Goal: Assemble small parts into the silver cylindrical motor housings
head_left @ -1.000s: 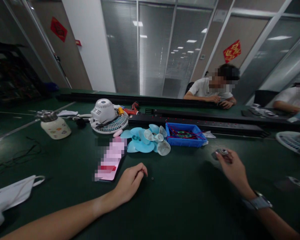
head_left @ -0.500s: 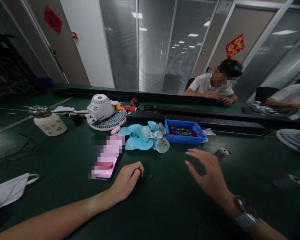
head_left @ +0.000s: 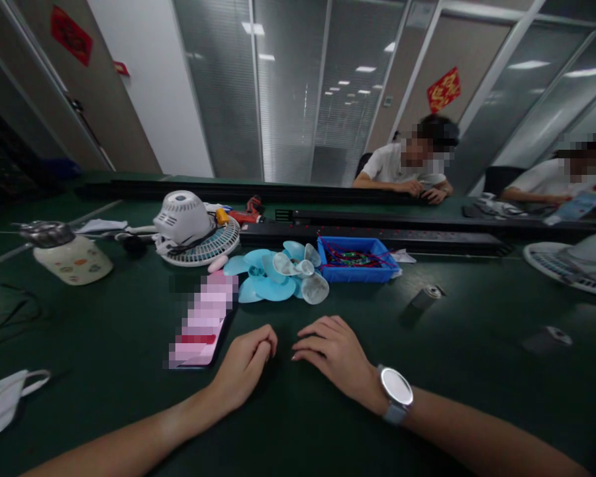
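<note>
My left hand (head_left: 246,368) rests on the dark green table (head_left: 104,344) in a loose fist, thumb against forefinger; whatever is inside is hidden. My right hand (head_left: 332,351), with a watch (head_left: 396,392) on the wrist, lies flat and open just right of it, fingertips almost touching the left knuckles. A small grey motor cylinder (head_left: 424,297) lies free on the table to the right. A phone (head_left: 201,321) lies just left of my left hand. Light blue fan blades (head_left: 273,277) are piled beyond both hands.
A blue bin (head_left: 355,260) of wires stands by a black power strip (head_left: 377,235). At the back left are a white fan grille with housing (head_left: 189,230) and a bottle (head_left: 72,257). Another grille (head_left: 566,265) lies right, a mask (head_left: 2,404) left. Two people sit opposite.
My right hand let go of the motor cylinder, left it on the table and swept left to lie flat beside my left hand. The left hand stayed put.
</note>
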The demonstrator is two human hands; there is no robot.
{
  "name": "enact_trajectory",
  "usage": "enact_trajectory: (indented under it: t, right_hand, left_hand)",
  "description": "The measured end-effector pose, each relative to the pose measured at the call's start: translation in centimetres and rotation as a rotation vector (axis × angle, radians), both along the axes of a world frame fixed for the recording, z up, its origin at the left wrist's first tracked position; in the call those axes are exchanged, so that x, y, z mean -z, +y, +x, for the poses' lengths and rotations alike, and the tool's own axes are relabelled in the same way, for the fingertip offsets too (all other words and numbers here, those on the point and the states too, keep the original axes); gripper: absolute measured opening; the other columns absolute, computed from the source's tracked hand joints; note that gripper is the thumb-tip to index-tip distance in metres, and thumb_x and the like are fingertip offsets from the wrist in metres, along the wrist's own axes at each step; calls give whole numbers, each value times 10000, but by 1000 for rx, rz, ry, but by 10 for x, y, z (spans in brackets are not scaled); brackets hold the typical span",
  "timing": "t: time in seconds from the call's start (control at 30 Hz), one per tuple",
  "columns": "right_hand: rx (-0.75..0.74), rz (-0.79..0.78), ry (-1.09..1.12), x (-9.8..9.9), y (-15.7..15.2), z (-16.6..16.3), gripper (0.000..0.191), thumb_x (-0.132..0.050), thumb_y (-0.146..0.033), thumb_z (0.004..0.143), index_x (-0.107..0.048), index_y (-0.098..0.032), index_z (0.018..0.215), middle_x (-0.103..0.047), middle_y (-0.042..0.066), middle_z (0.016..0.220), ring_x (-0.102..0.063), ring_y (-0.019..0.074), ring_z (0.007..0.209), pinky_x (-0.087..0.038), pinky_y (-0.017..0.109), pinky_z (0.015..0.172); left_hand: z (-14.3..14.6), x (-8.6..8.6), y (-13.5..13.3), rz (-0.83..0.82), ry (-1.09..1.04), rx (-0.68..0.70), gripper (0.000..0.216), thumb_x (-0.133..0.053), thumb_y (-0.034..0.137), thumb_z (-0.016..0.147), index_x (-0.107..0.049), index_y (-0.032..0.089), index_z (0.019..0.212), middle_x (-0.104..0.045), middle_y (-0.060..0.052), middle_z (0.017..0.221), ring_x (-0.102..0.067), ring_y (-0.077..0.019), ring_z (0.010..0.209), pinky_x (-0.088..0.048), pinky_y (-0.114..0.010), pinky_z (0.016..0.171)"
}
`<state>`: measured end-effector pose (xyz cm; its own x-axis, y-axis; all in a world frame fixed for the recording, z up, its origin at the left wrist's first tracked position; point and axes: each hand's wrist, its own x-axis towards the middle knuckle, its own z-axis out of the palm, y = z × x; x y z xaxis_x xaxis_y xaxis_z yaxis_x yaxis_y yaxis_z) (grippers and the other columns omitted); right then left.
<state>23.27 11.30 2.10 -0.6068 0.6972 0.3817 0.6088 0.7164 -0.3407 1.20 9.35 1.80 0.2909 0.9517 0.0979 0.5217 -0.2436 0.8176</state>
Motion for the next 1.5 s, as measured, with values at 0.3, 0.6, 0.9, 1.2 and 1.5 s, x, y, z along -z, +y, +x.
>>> enact_trajectory:
  t: [0.3,0.6,0.9,1.2,1.5]
  right_hand:
    - [697,356,67,-31,41,180,289,-531,-436,918,-738,-238,881,-748,42,949,-672,235,917,-468,370,841]
    - [882,192,79,-9,53,216,323,-502,-460,900,-754,-259,886,-754,27,972,-688,234,864,-483,334,711]
    - [924,221,136,-4,55,213,309,-527,-445,907,-752,-233,903,-755,37,955,-693,218,822,-471,320,702]
    - [917,190,137,-3,56,215,326,-518,-456,905,-754,-235,939,-752,51,999,-694,220,810,-489,322,715]
    - [934,135,163,6,52,211,347,-526,-492,893,-714,-253,1059,-754,57,981,-714,230,818,-537,329,694]
  left_hand:
    - [0,2,2,-9,58,15,300,-298,280,910,-492,201,696,-515,15,637,-536,-171,608,-375,-257,589]
    - [-3,6,2,14,104,1,325,-302,310,930,-500,204,695,-523,19,640,-525,-164,593,-381,-243,573]
    - [-5,9,3,15,135,10,321,-324,341,925,-506,209,696,-524,23,624,-515,-162,573,-382,-236,555]
    - [4,1,-2,6,84,-56,326,-341,356,910,-512,212,671,-505,31,600,-512,-160,559,-377,-232,549]
    - [-2,9,2,15,97,-5,337,-343,373,927,-511,214,681,-540,28,619,-529,-160,571,-381,-233,561]
